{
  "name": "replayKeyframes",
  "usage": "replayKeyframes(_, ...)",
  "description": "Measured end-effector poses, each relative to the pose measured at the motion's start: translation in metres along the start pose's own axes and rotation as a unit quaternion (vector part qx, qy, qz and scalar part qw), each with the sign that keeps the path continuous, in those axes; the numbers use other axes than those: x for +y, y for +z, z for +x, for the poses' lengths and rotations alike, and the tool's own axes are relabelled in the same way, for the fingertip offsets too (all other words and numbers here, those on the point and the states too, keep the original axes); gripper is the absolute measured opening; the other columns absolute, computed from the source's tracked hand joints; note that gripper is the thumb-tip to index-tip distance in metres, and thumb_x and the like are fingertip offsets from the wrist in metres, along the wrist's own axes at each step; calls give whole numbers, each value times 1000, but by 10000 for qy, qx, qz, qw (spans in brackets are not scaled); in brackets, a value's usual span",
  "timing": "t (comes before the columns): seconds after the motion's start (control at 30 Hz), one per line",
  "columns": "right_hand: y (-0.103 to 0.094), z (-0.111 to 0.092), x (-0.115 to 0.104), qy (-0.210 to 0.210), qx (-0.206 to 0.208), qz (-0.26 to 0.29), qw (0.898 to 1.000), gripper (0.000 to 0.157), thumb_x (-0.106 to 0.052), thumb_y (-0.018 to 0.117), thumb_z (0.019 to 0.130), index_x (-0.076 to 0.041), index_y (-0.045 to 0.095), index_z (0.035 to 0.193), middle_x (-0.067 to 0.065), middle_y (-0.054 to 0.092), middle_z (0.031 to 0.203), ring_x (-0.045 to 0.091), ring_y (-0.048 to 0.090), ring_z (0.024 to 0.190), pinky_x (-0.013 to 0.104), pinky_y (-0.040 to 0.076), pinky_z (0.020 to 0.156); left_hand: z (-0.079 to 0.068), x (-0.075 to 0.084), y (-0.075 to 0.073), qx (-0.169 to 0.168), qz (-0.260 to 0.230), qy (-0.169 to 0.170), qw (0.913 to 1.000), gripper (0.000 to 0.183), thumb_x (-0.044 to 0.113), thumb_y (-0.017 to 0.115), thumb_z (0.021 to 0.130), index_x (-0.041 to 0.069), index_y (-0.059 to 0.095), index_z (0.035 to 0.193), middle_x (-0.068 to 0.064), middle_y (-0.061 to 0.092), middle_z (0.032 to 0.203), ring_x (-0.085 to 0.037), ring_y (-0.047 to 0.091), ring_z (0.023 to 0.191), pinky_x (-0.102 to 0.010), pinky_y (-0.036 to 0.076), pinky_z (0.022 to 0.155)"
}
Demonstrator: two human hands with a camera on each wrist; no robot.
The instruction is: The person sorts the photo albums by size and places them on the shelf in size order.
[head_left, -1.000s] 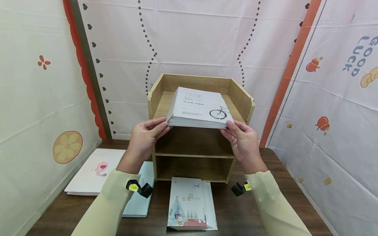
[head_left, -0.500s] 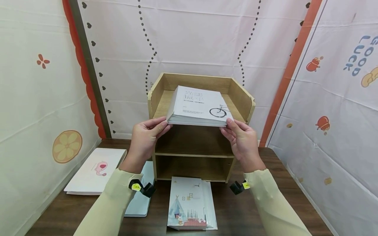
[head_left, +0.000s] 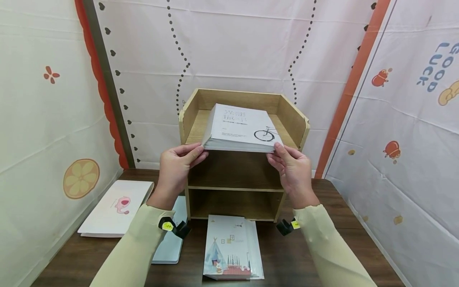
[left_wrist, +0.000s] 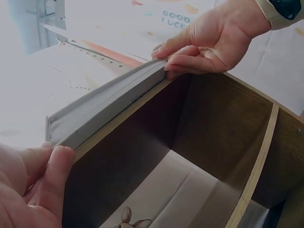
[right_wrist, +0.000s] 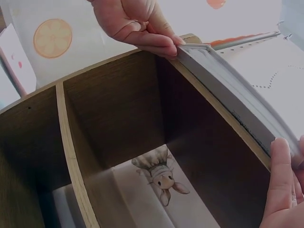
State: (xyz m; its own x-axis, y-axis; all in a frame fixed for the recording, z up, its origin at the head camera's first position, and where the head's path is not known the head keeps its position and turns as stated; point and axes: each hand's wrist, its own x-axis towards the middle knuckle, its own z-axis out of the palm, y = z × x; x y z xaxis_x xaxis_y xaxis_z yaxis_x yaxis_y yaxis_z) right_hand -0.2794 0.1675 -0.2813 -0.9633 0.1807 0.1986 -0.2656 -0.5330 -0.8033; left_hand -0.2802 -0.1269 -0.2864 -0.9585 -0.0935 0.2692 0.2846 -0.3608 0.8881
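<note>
Thick white book pinched by two hands at the rack's top front edge

Thick white book (head_left: 244,127), bicycle on its cover, sits over the top tier of the wooden rack (head_left: 238,100), its near end along the tier's front edge, between the two side walls. Left hand (head_left: 175,167) pinches its near left corner; right hand (head_left: 295,171) pinches the near right corner, thumb on the cover. Both grips narrow, only a corner's worth of book in each. One hand per corner probably shares the weight and stops a heavy block twisting; holding just the near end likely keeps fingers off the tier's floor. Can't tell whether the far end rests on that floor.

Rack stands toward the back edge of the brown surface (head_left: 287,263), open front facing the person, presumably for easy reach. Tent-cover book (head_left: 227,247) lies flat in front of the rack's bottom edge, a pale book (head_left: 256,251) showing along its right edge. Pink-elephant book (head_left: 107,211) lies by the surface's left edge; light-blue book (head_left: 168,249) lies nearer the rack's left front corner, partly behind a sleeve (head_left: 125,247).
</note>
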Motion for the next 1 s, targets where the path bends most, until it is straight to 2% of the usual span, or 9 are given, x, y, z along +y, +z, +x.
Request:
replayKeyframes(0.23,-1,1,4,-252,-72,-144,9996,23,-16,85,82,-4,79,101,9,79,90,19,78,75,31,64,76,0,-1,0,59,177,100,9998,24,4,78,88,-8,76,109,-11,74,99,-19,79,81,-31,63,81)
replayKeyframes(0.37,-3,-1,5,-372,-304,-203,9986,14,-4,82,84,-3,76,98,8,78,90,20,78,78,35,65,79,1,0,-2,-23,320,136,9994,28,4,77,89,-11,73,112,-10,73,99,-18,79,81,-32,63,82)
replayKeyframes(0.5,-5,-4,6,-480,-543,-285,9970,15,4,80,83,-1,76,97,9,78,91,22,79,81,37,64,81,1,0,-4,-110,482,130,9987,28,3,76,90,-11,72,113,-9,74,99,-18,79,81,-32,63,81)
replayKeyframes(0.63,-6,-6,6,-503,-637,-460,9956,14,2,80,84,-1,77,97,9,78,92,22,79,82,37,64,81,1,1,-5,-115,669,130,9976,24,3,77,90,-9,74,111,-8,75,97,-18,79,80,-32,63,80)
replayKeyframes(0.87,-4,-4,8,-449,-628,-668,9948,13,-3,82,84,0,77,96,11,79,91,22,79,78,37,64,79,3,3,-5,-129,1029,154,9945,29,10,78,90,-9,73,113,-6,77,94,-18,79,81,-32,64,79)
replayKeyframes(1.0,-3,-3,8,-496,-562,-747,9944,14,-4,82,84,1,77,97,12,79,90,21,79,77,37,64,78,4,4,-5,-102,1395,213,9899,31,17,79,91,-5,75,111,-15,78,97,-19,79,79,-32,64,78)
